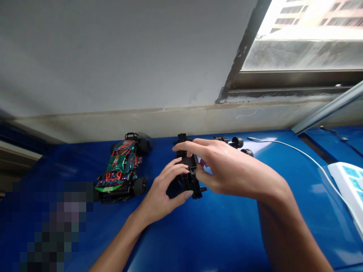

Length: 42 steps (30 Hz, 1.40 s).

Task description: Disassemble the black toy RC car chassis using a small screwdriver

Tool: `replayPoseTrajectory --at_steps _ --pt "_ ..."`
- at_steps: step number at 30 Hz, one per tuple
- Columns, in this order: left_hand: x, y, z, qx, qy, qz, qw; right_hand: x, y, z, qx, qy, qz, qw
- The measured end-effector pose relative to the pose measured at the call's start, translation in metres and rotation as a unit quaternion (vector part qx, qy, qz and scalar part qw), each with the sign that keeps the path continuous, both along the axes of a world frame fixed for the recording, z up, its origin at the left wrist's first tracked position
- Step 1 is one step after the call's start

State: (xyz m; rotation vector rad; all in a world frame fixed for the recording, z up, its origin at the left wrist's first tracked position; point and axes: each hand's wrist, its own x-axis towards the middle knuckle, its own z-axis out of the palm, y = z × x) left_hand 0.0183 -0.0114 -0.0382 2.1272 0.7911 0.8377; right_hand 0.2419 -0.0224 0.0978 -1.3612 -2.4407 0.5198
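The black chassis (189, 180) is lying on the blue surface (227, 234), long axis running away from the person, between the two hands. The left hand (166, 194) is clamping its grip on the near left side, fingers curled over the top; the right hand (227, 170) is reaching across from the right, wrist raised, grip pinching together on the chassis middle by a small purple piece (202, 163).

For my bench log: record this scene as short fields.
surface: blue table
left hand: grips black chassis from its left side
right hand: fingers over the chassis top, thumb at its side
left of hands: multicoloured model car, wheels on
behind right hand: loose wheels
right edge: white cable, white power strip
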Motion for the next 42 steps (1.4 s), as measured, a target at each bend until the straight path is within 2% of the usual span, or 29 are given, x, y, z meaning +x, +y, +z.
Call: replayPoseTrajectory --at_steps 6,12,19,26,35,39,42 --pt "-0.001 0.0 0.001 0.026 -0.003 -0.006 1.0 -0.001 -0.001 0.003 -0.013 -0.028 -0.017 0.999" --pt "-0.001 0.0 0.001 0.046 -0.014 -0.003 0.999 -0.002 -0.005 0.002 0.003 -0.011 0.014 1.0" --pt "-0.001 0.001 0.001 0.038 -0.008 -0.003 0.999 -0.002 -0.002 0.004 -0.018 -0.034 -0.004 0.999" --pt "-0.001 0.001 0.002 0.021 -0.005 -0.003 1.0 -0.001 -0.003 0.003 -0.021 -0.005 -0.001 1.0" --pt "0.0 0.0 0.002 0.017 -0.009 -0.006 1.0 0.004 -0.002 0.011 -0.024 0.018 -0.014 0.999" --pt "0.0 0.0 0.001 0.014 -0.009 -0.004 1.0 0.01 -0.003 0.012 -0.01 0.036 -0.027 0.999" --pt "0.0 -0.004 -0.002 -0.015 -0.002 0.02 1.0 0.013 -0.003 0.013 0.02 0.053 -0.043 0.997"
